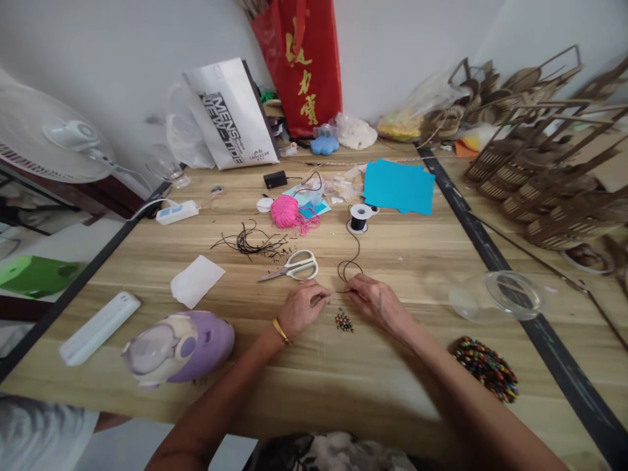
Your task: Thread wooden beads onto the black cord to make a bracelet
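Note:
My right hand pinches a thin black cord, which loops up to a white spool wound with black cord. A short bit of that cord pokes out of the fingertips towards the left. Facing it across a small gap, my left hand has thumb and forefinger pressed together; whatever lies in that pinch is too small to make out. Just below and between the hands is a small cluster of round, multicoloured beads. White-handled scissors lie beyond my left hand, blades pointing left.
Cut black cords and pink yarn lie farther back, beside blue sheets. A clear jar rests at right, near a heap of bead strings. At left are a purple-and-cream device and white paper.

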